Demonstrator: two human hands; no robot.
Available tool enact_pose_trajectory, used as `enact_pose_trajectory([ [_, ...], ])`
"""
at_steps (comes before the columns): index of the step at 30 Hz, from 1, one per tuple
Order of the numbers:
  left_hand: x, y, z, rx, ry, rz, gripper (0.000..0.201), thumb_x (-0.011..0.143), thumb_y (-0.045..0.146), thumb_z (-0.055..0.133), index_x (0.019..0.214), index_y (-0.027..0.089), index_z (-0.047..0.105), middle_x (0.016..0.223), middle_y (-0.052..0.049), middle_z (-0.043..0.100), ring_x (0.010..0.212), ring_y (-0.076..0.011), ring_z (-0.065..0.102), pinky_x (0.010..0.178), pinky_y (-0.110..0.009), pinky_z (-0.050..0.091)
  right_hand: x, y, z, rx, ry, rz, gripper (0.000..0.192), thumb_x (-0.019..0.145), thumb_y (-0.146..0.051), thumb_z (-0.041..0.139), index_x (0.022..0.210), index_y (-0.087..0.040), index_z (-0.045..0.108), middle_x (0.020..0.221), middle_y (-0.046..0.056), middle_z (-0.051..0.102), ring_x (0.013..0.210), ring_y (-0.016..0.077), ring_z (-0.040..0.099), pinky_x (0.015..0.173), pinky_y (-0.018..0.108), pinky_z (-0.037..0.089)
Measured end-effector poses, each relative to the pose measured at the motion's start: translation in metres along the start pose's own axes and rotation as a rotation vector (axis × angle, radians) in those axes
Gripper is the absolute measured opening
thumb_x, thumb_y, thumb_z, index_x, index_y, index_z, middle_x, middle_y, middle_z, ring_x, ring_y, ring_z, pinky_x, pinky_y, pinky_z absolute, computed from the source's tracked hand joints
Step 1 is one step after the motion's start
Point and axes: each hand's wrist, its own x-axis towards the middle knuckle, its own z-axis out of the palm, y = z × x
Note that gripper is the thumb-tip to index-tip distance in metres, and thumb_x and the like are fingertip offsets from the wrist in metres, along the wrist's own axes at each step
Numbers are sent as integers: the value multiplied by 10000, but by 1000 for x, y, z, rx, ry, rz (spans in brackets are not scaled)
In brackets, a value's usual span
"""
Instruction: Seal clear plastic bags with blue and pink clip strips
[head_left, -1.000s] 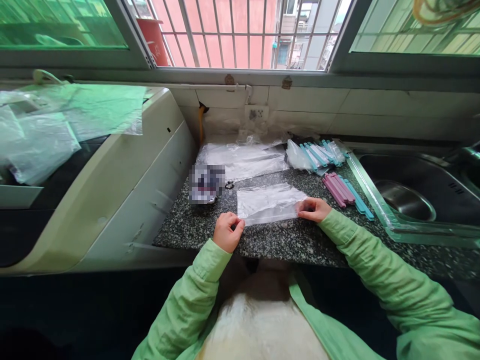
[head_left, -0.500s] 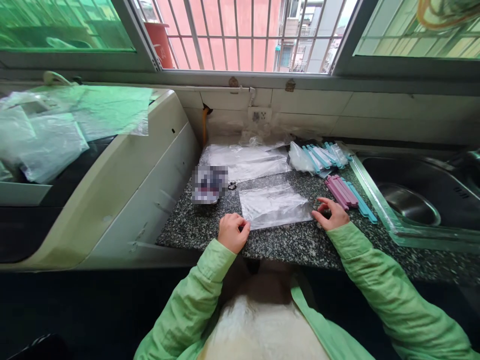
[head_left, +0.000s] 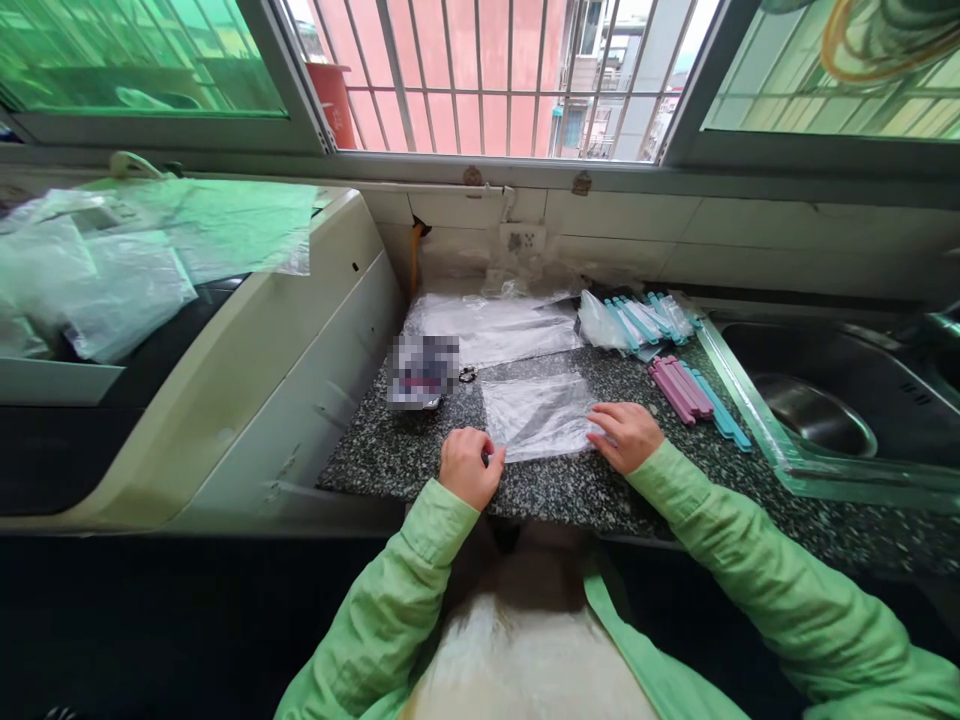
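A clear plastic bag (head_left: 536,412) lies flat and slightly wrinkled on the speckled countertop in front of me. At its near left corner my left hand (head_left: 471,468) is closed, thumb and fingers pinching the edge. My right hand (head_left: 627,437) rests on the bag's right side, its fingers stretched out and a little apart over the plastic. Further right lie pink sealing clips (head_left: 680,388) and blue sealing clips (head_left: 718,405) in a small group. Behind the bag, a stack of larger clear plastic bags (head_left: 517,330) is spread out.
A blurred-out package (head_left: 422,372) sits left of the bag, beside a small dark ring (head_left: 467,375). More clips in clear packaging (head_left: 641,318) lie at the back right. A metal sink (head_left: 814,415) borders the counter on the right; a pale appliance (head_left: 300,370) stands on the left.
My right hand has moved left, from beside the bag's right edge onto the plastic. The left hand stays at the near left corner. The view has shifted slightly.
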Motion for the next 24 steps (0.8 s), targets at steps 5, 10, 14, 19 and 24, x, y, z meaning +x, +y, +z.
enact_pose_trajectory([
  [5, -4, 3, -4, -34, 47, 80, 212, 747, 321, 553, 909, 199, 613, 793, -64, 525, 818, -207, 458, 780, -357, 388, 47, 12, 8, 66, -91, -67, 281, 810, -241, 432, 1002, -212, 635, 992, 85, 616, 866, 195, 524, 763, 324, 422],
  [10, -5, 4, -3, -48, -36, 120, 190, 727, 368, 582, 751, 194, 655, 782, -73, 521, 843, -212, 446, 783, -352, 406, 61, 20, 30, -50, -179, -12, 239, 760, -233, 500, 934, -221, 664, 1031, 101, 607, 921, 243, 495, 744, 366, 398],
  [14, -5, 4, -1, -65, -37, 117, 270, 673, 378, 643, 880, 203, 644, 809, -69, 534, 851, -217, 455, 780, -361, 413, 50, 24, 22, -107, -87, 74, 228, 742, -288, 537, 909, -203, 666, 1016, 119, 605, 931, 267, 478, 746, 384, 373],
  [19, -7, 5, -2, -14, -42, 173, 214, 722, 336, 597, 900, 231, 652, 813, -69, 525, 855, -217, 450, 774, -366, 398, 35, -14, 3, 45, 38, -95, 250, 801, -325, 473, 939, -202, 640, 915, 82, 608, 847, 204, 485, 759, 339, 365],
  [24, -5, 8, -4, 68, -33, 246, 200, 796, 244, 482, 678, 209, 640, 728, -69, 521, 804, -204, 434, 734, -345, 379, 22, -64, 4, 118, 114, -212, 213, 826, -312, 441, 849, -204, 624, 809, 58, 593, 771, 183, 460, 684, 324, 333],
])
